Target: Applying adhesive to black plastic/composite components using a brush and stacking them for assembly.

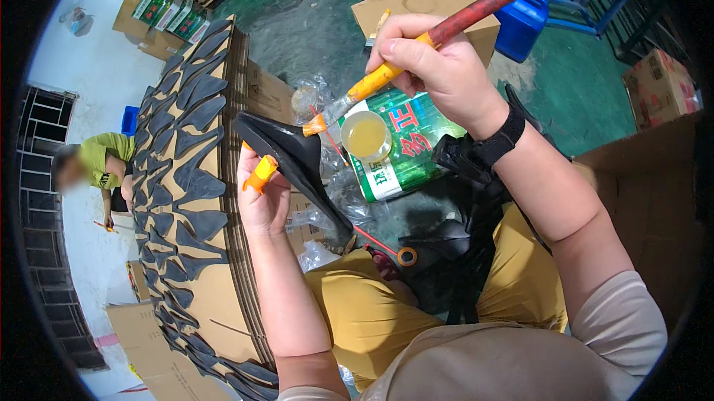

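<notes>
My left hand [265, 204], with yellow-orange tape round a finger, grips a black bicycle-saddle-shaped piece [290, 152] from its left side. The piece is tilted, its narrow end pointing down toward my lap. In my right hand [442, 66] is a paint brush [379, 80] with a red and yellow handle. Its bristles meet the piece's upper right edge. Just below the brush, a clear cup of yellowish liquid [367, 137] stands on a green and white can [394, 178]. A black strap circles my right wrist.
Layers of cardboard [190, 286] on the left carry several similar black pieces [201, 92]. Past them crouches a person in a yellow-green shirt [104, 159]. A tape roll [407, 257] lies on the floor. Farther off are cardboard boxes [416, 11] and a blue jerrycan [520, 22].
</notes>
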The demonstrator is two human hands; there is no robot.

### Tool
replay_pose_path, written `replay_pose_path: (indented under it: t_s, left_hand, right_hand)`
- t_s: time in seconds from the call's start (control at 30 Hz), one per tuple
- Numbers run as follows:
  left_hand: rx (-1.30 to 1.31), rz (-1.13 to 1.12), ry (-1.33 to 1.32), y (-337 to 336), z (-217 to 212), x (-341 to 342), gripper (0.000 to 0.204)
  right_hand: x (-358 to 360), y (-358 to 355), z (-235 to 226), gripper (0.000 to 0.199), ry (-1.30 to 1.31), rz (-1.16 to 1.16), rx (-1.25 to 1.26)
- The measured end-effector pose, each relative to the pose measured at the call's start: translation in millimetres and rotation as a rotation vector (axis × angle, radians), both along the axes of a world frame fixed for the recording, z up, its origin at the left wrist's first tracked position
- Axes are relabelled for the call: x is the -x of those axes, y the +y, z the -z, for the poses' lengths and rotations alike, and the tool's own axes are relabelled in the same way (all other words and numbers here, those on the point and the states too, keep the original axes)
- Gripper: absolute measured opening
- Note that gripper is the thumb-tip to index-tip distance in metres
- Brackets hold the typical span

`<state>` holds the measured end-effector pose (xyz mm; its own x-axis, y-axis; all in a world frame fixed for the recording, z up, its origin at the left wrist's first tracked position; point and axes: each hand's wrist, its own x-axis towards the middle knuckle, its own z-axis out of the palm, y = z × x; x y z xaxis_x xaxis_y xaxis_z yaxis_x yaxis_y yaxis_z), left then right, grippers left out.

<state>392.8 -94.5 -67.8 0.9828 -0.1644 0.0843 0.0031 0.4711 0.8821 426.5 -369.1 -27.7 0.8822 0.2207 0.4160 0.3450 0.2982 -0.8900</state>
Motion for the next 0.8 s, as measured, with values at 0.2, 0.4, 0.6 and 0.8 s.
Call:
replay_pose_path:
  t_s: [0.2,0.4,0.6,0.8]
  left_hand:
    - [0.23,-0.009,0.006,3.2,10.8,-6.7,0.037]
    - [0.515,-0.069,0.145,-4.0,12.6,-10.4,0.033]
    - [0.651,-0.13,0.213,-3.0,10.2,-16.0,0.031]
    - [0.65,-0.15,0.222,12.2,27.0,-38.2,0.03]
  right_hand:
    - [4.6,11.5,4.9,0.019,-0.012,0.066,-0.092]
    - [13.1,17.2,5.0,0.021,-0.076,0.052,0.01]
    - [11.8,20.2,16.6,0.018,-0.134,0.057,0.043]
    - [-19.1,11.8,57.3,0.017,0.146,0.131,0.222]
